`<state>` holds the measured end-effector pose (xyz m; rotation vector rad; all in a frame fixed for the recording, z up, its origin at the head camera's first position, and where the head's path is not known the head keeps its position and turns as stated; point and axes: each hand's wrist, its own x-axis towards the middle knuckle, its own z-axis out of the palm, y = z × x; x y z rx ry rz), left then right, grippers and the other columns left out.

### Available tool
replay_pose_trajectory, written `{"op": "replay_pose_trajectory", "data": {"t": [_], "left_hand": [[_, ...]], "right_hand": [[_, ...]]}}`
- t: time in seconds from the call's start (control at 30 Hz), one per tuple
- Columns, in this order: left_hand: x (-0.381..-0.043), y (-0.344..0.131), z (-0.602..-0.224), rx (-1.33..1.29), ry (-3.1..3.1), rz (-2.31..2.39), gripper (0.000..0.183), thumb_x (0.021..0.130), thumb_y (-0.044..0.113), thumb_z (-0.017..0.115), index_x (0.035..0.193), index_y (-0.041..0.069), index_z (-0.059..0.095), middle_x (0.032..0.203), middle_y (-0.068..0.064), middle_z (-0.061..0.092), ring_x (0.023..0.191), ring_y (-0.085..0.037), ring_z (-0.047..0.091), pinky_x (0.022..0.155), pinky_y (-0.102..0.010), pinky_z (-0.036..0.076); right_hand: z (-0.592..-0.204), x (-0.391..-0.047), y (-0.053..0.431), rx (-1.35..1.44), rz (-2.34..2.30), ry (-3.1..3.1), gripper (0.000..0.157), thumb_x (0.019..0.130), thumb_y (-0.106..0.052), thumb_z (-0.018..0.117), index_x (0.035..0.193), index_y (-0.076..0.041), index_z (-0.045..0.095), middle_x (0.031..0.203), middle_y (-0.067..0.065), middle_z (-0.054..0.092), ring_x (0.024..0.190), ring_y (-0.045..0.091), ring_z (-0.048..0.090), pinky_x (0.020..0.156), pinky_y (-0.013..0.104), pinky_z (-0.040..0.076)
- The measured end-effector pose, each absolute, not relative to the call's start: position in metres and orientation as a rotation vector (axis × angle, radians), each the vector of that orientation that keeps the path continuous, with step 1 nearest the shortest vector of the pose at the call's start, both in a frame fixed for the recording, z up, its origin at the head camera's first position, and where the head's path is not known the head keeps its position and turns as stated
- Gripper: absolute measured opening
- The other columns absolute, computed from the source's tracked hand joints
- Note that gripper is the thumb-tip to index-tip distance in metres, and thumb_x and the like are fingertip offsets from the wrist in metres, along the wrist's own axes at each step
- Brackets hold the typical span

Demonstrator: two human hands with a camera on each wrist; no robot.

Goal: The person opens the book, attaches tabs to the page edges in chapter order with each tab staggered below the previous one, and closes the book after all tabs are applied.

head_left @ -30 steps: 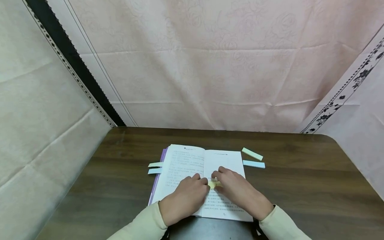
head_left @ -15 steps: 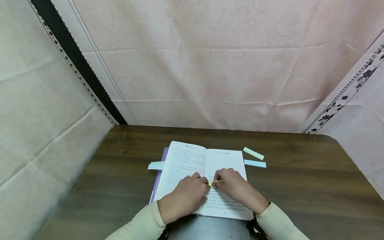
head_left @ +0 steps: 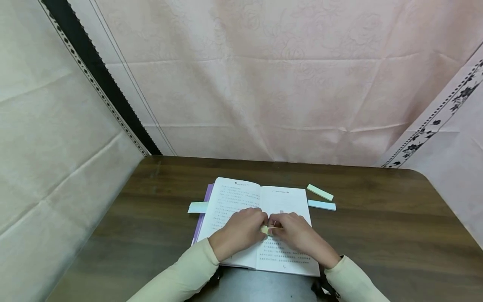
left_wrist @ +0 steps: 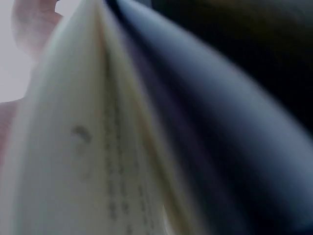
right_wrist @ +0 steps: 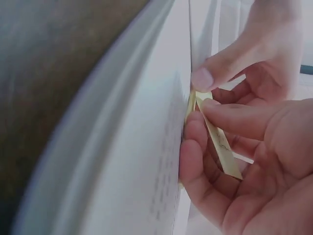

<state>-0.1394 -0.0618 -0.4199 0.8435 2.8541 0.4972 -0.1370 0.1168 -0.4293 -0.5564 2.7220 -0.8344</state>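
Note:
An open book (head_left: 286, 199) with printed pages and a purple cover (head_left: 200, 224) lies on the table. Above its right page, near the fold, both hands meet at a yellow sticky note strip (right_wrist: 222, 152). My right hand (head_left: 295, 231) pinches the strip between thumb and curled fingers. The left hand (head_left: 243, 230) has its thumb (right_wrist: 203, 78) at the strip's upper end in the right wrist view, fingers curled behind it. A second yellow edge (right_wrist: 190, 108) shows beside the strip; whether it is a separate piece I cannot tell. Blurred book pages (left_wrist: 63, 147) fill the left wrist view.
Pale blue-green tabs (head_left: 198, 207) stick out from the book's left edge. Right of the book lie a green strip (head_left: 320, 192) and a blue strip (head_left: 322, 205). A patterned cloth (head_left: 264, 84) hangs behind the wooden table (head_left: 377, 226).
My left hand has moved up and right to meet the right hand at the yellow strip. The tabs at the left edge, earlier two separate ones, now appear overlapped.

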Motion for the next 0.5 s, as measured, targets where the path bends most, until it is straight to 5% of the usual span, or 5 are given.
{"op": "replay_pose_trajectory", "data": {"t": [0.13, 0.5], "left_hand": [[-0.139, -0.061, -0.424, 0.847, 2.875, 0.503, 0.009, 0.089, 0.014, 0.086, 0.091, 0.011, 0.078, 0.08, 0.006, 0.066, 0.069, -0.005, 0.054, 0.062, -0.023, 0.046], [-0.136, -0.059, -0.427, 0.786, 2.871, 0.515, 0.01, 0.09, 0.014, 0.085, 0.098, 0.01, 0.081, 0.092, 0.003, 0.072, 0.076, -0.007, 0.056, 0.067, -0.026, 0.049]], "right_hand": [[-0.431, -0.144, 0.126, -0.616, -0.909, 2.634, 0.017, 0.098, -0.011, 0.074, 0.084, -0.019, 0.069, 0.076, -0.008, 0.061, 0.07, 0.012, 0.051, 0.07, 0.03, 0.04], [-0.415, -0.156, 0.195, -0.487, -1.171, 2.354, 0.011, 0.102, -0.007, 0.065, 0.092, -0.006, 0.07, 0.07, 0.005, 0.06, 0.062, 0.019, 0.054, 0.05, 0.028, 0.041]]}}
